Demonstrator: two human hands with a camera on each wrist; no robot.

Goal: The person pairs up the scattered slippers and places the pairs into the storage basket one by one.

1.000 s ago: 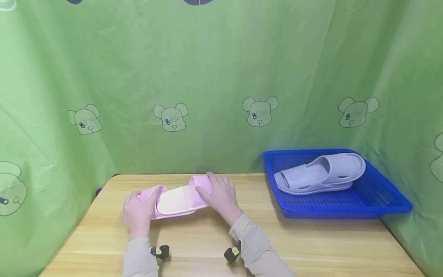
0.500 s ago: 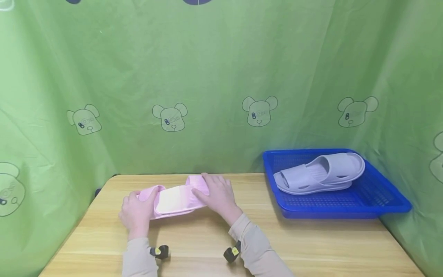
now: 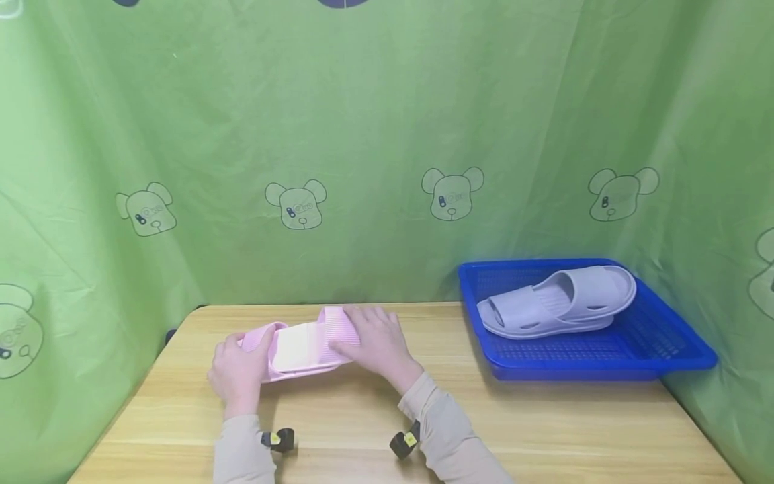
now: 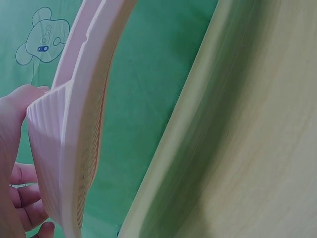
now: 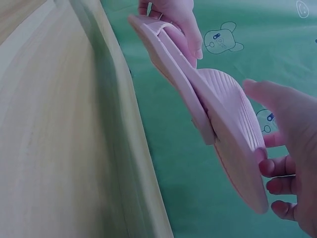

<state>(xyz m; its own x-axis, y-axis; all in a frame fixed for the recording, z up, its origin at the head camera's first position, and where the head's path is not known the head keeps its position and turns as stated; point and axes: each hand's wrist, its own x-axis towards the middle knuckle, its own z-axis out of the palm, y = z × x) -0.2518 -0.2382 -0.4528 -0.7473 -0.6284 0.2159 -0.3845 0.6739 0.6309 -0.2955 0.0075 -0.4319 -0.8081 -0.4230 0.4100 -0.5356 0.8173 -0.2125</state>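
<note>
Two pink ribbed slippers are joined in a line, toes outward, their heel ends overlapping. The left pink slipper (image 3: 254, 337) is gripped at its strap by my left hand (image 3: 238, 373), thumb on top and fingers at the far side. My right hand (image 3: 377, 343) holds the right pink slipper (image 3: 337, 331) round its strap end, its thumb on the ribbed strap (image 5: 235, 96) and fingertips along the sole's edge. The right wrist view shows the pair raised over the tabletop, one heel tucked against the other. In the left wrist view the sole edge (image 4: 89, 124) faces the table.
At the right of the wooden table (image 3: 338, 430) stands a blue plastic basket (image 3: 592, 375). In it lies a pair of grey-lavender slippers (image 3: 520, 312), one stacked on the other. A green curtain (image 3: 375, 255) with bear heads hangs behind and at both sides.
My right hand has moved slightly left with its slipper, so the two pink slippers overlap more and the visible insole is shorter. My left hand has barely moved.
</note>
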